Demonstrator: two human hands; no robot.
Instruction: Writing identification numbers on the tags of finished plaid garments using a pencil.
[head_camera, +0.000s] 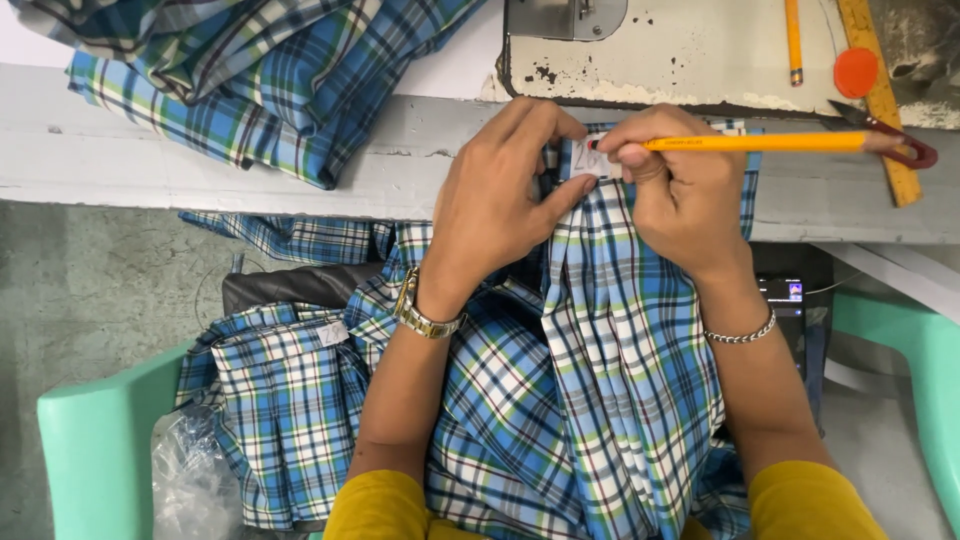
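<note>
Soft woven cloth in a matt blue, white and green plaid is seen across the pleated garment (610, 350) at centre, with a small white paper-like tag (588, 160) at its top edge, and the same cloth is piled as another bundle (250, 80) at upper left. A glossy yellow-painted pencil (760, 143) is gripped at upper right, above a table edge (200, 160) whose whitish paint looks rough and chipped. Shiny metal is shown by the gold-toned watch (428, 318) and silver chain bracelet (742, 335), smooth mint-green plastic by the chair arm (95, 450), and crinkly clear plastic by the bag (190, 480) at lower left.
</note>
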